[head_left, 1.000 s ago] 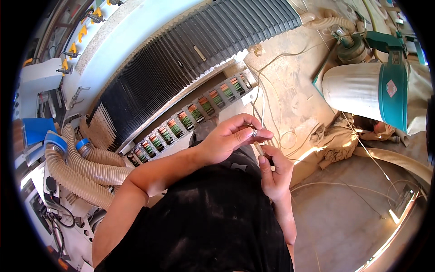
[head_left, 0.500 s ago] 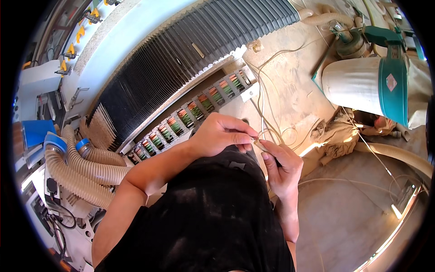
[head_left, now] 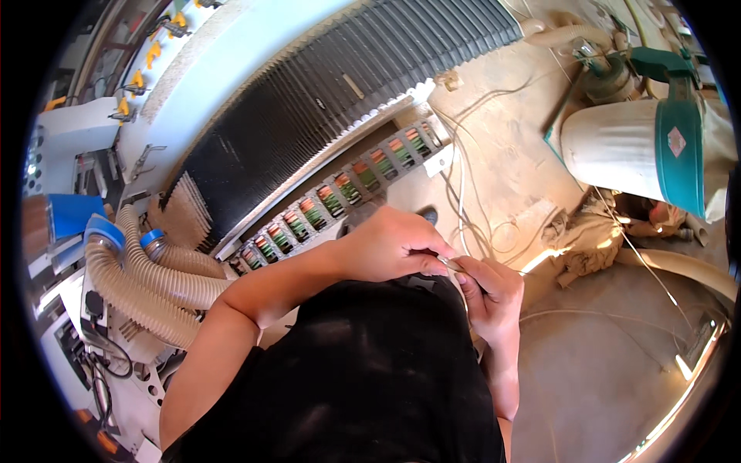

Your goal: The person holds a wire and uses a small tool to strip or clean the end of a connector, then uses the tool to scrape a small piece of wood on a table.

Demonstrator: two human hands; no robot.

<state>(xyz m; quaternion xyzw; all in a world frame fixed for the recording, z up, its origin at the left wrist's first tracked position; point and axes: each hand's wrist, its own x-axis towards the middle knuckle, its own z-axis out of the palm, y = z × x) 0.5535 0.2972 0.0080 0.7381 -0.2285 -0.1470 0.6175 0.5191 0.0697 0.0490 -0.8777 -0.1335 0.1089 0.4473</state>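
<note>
My left hand (head_left: pixel 390 245) is curled almost closed, and its thumb and finger pinch the end of a small, pale thing (head_left: pixel 451 265). My right hand (head_left: pixel 494 293) is curled too, with its thumb and finger squeezing the other side. The small thing sits right between my two hands, mostly hidden, so I can't tell what it is. Past my left hand are a row of colored wires (head_left: pixel 332 201) and a big black folded cover (head_left: pixel 309 116). Fat bendy hoses (head_left: pixel 174 278) are left of it. A big white bag (head_left: pixel 614 147) is well off to the right of my right hand.
</note>
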